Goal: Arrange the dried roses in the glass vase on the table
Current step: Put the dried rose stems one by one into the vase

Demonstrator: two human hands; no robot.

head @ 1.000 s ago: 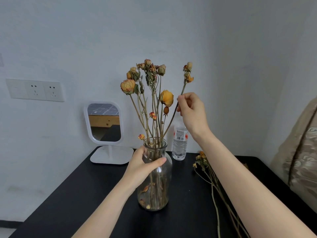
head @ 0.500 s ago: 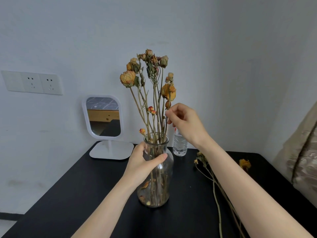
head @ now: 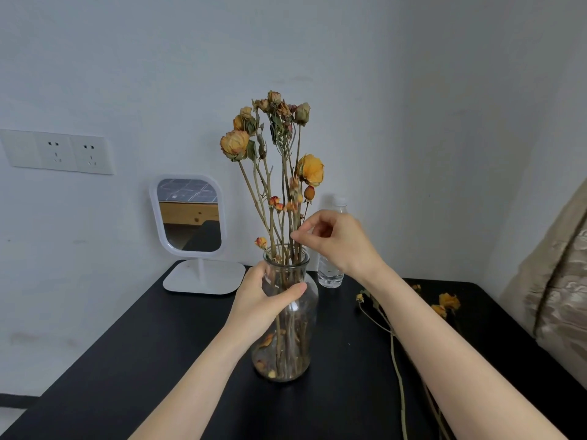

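Observation:
A clear glass vase point(head: 301, 338) stands on the black table point(head: 158, 360) and holds several dried roses point(head: 273, 160) with yellow-orange heads. My left hand point(head: 263, 300) wraps around the vase's neck and shoulder. My right hand point(head: 336, 242) hovers just above the vase's rim, to the right, thumb and forefinger pinched on a thin rose stem point(head: 293, 227) that runs down into the vase. More dried roses point(head: 444, 304) lie loose on the table to the right, partly hidden under my right forearm.
A white stand mirror point(head: 190, 230) sits at the table's back left. A small plastic water bottle point(head: 330, 268) stands behind the vase. Wall sockets point(head: 57, 152) are on the left wall. Beige fabric point(head: 556, 281) borders the table's right side.
My right hand has come down and to the left, lowering the stem it holds deeper into the vase; that rose's head now sits low among the others. My left hand stayed on the vase.

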